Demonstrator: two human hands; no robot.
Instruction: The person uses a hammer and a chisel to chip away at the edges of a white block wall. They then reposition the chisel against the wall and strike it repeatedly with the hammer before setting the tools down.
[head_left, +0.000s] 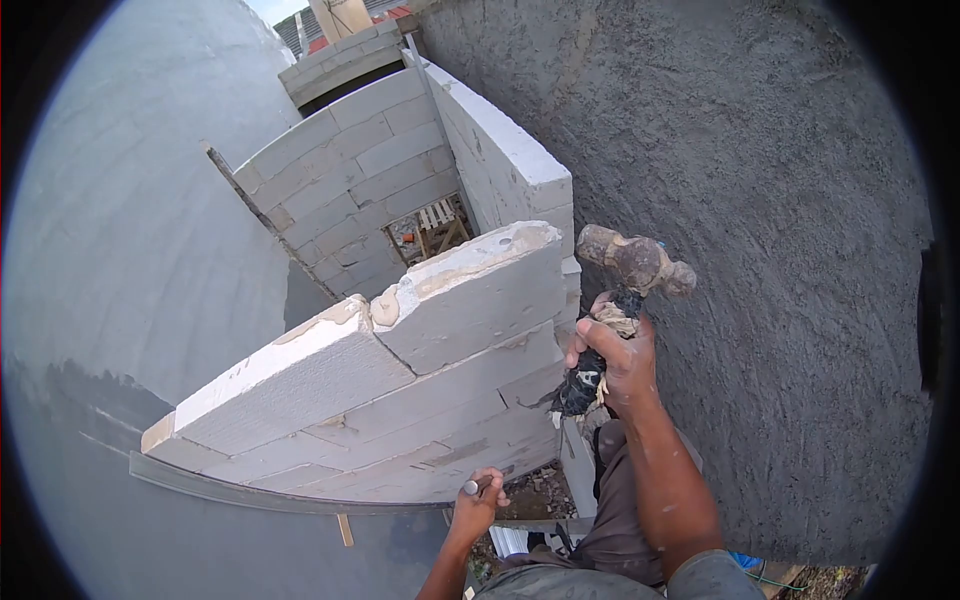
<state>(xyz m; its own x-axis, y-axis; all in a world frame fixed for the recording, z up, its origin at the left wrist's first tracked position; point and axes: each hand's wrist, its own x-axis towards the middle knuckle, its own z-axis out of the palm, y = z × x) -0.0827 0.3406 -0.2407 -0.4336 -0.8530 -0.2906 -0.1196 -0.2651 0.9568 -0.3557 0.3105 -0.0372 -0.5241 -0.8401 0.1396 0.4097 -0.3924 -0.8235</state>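
My right hand (625, 365) is closed around the handle of a ball-peen hammer (636, 260), held up right of the block wall with its worn, mortar-stained head at the top. Black plastic and pale cloth wrap the handle around my fingers. Lower down, my left hand (478, 512) grips a metal rod (472, 487); its round end shows, but the rest is hidden. Close in front stands a light grey block wall (470, 300). A lump of dried mortar (385, 308) sits at a joint on its uneven top edge.
A second block wall (505, 135) runs away behind, beside a rough grey rendered wall (760, 250) on the right. A wooden stand (437, 222) shows through an opening lower down. Smooth grey surface (140, 210) lies left. Rubble (540, 490) lies below me.
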